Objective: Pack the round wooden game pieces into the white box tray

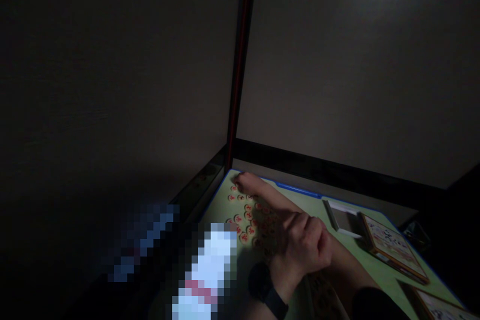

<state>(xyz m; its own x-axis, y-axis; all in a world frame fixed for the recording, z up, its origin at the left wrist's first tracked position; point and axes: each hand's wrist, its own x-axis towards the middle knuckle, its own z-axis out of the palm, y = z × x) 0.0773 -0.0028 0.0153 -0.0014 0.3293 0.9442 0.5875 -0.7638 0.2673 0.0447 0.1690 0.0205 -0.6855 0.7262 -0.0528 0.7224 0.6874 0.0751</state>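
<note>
Holding right hand [245, 182] at the tabletop's [219, 200] far-left corner, seemingly outstretched because of round pieces [244, 237] laid there; cannot tell finger grip. Crossing right forearm [348, 262] with left hand [305, 240], curled fingers together.

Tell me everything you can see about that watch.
The watch is worn on the left wrist, just behind the left hand, low in the view and slightly right of centre. It looks black or very dark, with a rounded case and a broad, dark strap passing round the wrist. The strap looks smooth, but its material can't be told in this dim light. No lit display, hands or numbers can be made out. Only the wrist visibly touches it.
</note>
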